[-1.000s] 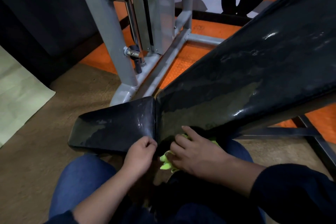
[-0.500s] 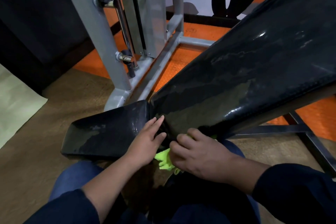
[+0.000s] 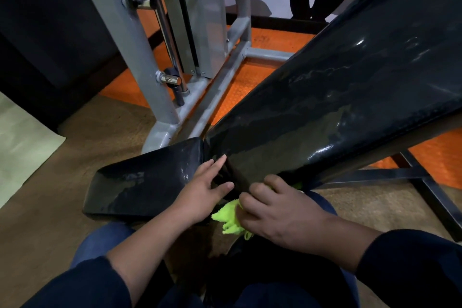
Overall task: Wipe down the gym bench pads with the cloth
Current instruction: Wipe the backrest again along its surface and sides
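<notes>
A black seat pad (image 3: 145, 182) lies low at centre left, streaked with wet marks. The long black back pad (image 3: 337, 97) slopes up from it to the upper right. My left hand (image 3: 202, 190) rests flat on the seat pad's right end, fingers straight and reaching into the gap between the pads. My right hand (image 3: 280, 210) grips a neon yellow-green cloth (image 3: 230, 217) against the lower near edge of the back pad. Most of the cloth is hidden under that hand.
A grey steel machine frame (image 3: 140, 57) with a chrome rod stands just behind the seat pad. The bench's black floor frame (image 3: 425, 182) runs along the right. Orange rubber flooring (image 3: 250, 80) lies beyond, brown floor near me. My knees in blue jeans are at the bottom.
My left hand has gone from curled at the seat pad's edge to flat, fingers stretched into the gap. My right hand with the cloth has barely shifted. The view moved closer.
</notes>
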`<state>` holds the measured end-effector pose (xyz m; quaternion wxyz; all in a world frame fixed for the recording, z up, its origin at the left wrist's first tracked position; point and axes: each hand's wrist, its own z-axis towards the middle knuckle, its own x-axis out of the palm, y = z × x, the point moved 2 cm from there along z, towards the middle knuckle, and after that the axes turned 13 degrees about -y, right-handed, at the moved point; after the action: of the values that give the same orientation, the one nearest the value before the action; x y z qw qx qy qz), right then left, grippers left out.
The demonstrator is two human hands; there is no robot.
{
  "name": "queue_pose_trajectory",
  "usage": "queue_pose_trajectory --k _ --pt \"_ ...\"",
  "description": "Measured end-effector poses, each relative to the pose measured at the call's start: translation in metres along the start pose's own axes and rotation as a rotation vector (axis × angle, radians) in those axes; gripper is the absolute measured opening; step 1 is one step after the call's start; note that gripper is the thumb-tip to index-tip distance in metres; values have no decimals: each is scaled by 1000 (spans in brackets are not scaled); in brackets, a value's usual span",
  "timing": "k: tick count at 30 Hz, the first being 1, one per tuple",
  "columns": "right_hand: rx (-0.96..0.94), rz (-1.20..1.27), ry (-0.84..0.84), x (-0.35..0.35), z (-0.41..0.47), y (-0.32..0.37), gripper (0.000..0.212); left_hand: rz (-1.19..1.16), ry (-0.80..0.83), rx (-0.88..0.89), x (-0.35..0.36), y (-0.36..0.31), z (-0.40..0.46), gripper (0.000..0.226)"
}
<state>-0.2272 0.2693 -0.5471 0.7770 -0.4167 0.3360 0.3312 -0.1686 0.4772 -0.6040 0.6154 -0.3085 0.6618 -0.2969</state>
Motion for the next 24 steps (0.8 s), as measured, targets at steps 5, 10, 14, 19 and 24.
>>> queue_pose_trajectory --k 5,10,14,19,24 --pt "30 -22 -14 -6 -5 -4 24 15 -4 76 -1 -12 0 65" --pt "119 -31 -56 -13 -12 -9 34 65 9 191 0 -35 2 64" --pt "104 -50 -42 -14 -21 -8 33 91 12 240 0 -43 4 64" --pt "166 -76 -114 -21 -27 -14 35 85 20 254 0 -55 6 64" --pt "267 -101 -189 -27 -31 -19 32 58 40 274 -3 -61 13 63"
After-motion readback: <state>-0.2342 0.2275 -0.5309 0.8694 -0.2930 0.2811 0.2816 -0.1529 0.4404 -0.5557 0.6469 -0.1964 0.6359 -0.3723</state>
